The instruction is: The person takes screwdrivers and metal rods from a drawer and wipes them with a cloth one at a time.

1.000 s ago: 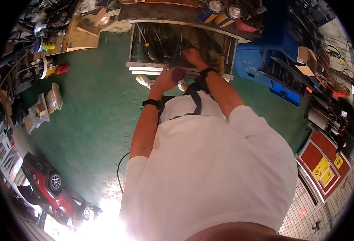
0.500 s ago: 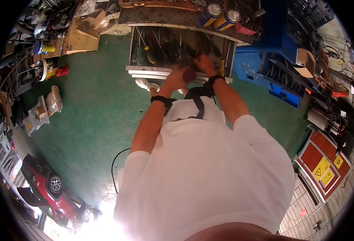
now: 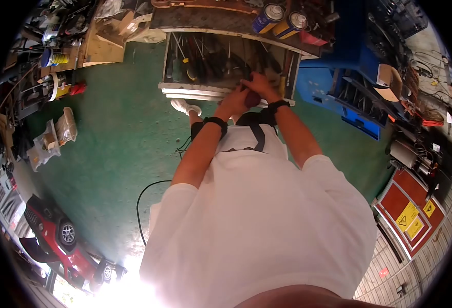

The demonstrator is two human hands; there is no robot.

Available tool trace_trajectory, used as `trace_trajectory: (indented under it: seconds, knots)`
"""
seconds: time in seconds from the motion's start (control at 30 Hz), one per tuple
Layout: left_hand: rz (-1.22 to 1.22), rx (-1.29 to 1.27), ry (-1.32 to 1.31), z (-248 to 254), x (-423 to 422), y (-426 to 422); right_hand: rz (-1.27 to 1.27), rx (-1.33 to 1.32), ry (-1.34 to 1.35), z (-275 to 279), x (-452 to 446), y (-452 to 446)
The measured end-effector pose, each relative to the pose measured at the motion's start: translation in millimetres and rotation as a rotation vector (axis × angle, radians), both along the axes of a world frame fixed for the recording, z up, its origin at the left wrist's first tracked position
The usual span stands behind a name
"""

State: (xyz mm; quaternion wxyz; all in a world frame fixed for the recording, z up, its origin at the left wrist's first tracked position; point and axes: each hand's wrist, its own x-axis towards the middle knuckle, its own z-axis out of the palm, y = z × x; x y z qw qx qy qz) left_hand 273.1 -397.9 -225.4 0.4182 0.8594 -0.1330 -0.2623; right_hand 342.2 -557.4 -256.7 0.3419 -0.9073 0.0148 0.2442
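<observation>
Over the front of an open drawer (image 3: 200,90), my left hand (image 3: 233,101) is closed around a dark reddish round object (image 3: 252,99); its exact kind is not clear. My right hand (image 3: 261,86) meets it from the other side, fingers bent in at the object's upper edge. Fingertips of both hands are partly hidden. Inside the drawer lie several screwdriver-like tools, one with a yellow and black handle (image 3: 189,71), and another yellow handle (image 3: 282,85) stands at the right side.
Above the drawer is a workbench (image 3: 200,19) with a blue spray can (image 3: 269,18) and a yellow-and-blue one (image 3: 290,24). A blue cabinet (image 3: 316,84) stands right. Plastic-wrapped parcels (image 3: 49,141) lie on the green floor, left. A red car (image 3: 62,233) is lower left.
My right hand has drawn back from the drawer's tools to the round object. My left hand, holding that object, has shifted slightly right.
</observation>
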Motion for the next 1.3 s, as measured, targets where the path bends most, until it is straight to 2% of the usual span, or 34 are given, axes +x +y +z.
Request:
trace_trajectory:
  seconds: [0.1,0.2,0.27,0.3,0.4,0.47,0.53,0.6,0.67,0.8,0.83,0.87,0.9,1.0,1.07,1.13,1.17,1.2,1.27,1.3]
  knots:
    - [-0.066,0.042,-0.006,6.4,0.3,7.3,0.133,-0.090,0.000,-22.2,4.7,-5.7]
    - [-0.045,-0.026,-0.030,9.2,-4.5,13.5,0.165,0.022,-0.069,-17.4,6.9,-24.0]
    - [-0.050,-0.036,-0.050,8.9,-6.4,20.9,0.112,0.111,0.292,11.6,11.7,-31.0]
    - [-0.057,-0.049,-0.069,11.6,-5.9,24.9,0.113,0.113,0.289,9.4,12.6,-33.6]
    - [-0.039,0.022,0.010,16.5,-1.6,33.6,0.227,-0.018,0.158,4.0,20.9,-35.7]
    - [-0.041,0.038,0.050,15.4,2.5,37.7,0.166,-0.260,-0.090,2.2,22.8,-30.6]
    - [-0.046,0.054,0.089,10.2,1.5,42.6,0.175,-0.281,-0.060,12.0,28.0,-28.6]
    - [-0.026,0.052,-0.029,7.3,0.3,47.5,0.185,-0.304,-0.032,13.2,28.2,-29.5]
    - [0.030,0.058,-0.015,21.0,0.9,50.2,0.120,-0.275,-0.190,-3.9,22.6,-34.6]
    - [0.130,0.044,0.038,32.4,-1.7,57.5,0.099,-0.262,-0.229,-3.4,13.7,-31.2]
    - [0.135,0.047,0.038,38.8,-3.5,60.7,0.083,-0.312,-0.344,0.0,12.6,-26.8]
    - [0.167,-0.016,-0.078,45.3,-6.0,64.3,0.066,-0.363,-0.461,3.3,13.4,-22.5]
    - [0.198,-0.079,-0.196,56.7,-3.8,68.1,0.070,-0.360,-0.464,11.4,17.2,-16.3]
    - [0.299,-0.165,-0.122,79.0,1.2,87.6,0.182,-0.222,-0.444,33.8,20.6,10.1]
    - [0.239,-0.090,-0.167,37.4,0.3,107.1,0.308,0.142,-0.258,34.8,24.3,34.3]
    - [0.776,0.082,-0.210,18.9,-4.5,120.1,0.371,0.169,-0.183,26.9,31.9,65.1]
    - [0.881,0.062,-0.252,9.1,-3.3,130.4,0.435,0.185,-0.105,23.1,34.6,79.8]
    - [0.886,0.063,-0.252,8.8,-4.4,138.0,0.440,0.186,-0.104,22.4,36.0,94.9]
    - [1.168,0.312,-0.434,9.5,-7.9,153.5,0.458,0.277,-0.079,21.6,36.7,127.3]
    - [1.235,0.273,-0.412,4.6,-10.9,165.4,0.461,0.280,-0.075,19.9,36.6,142.2]
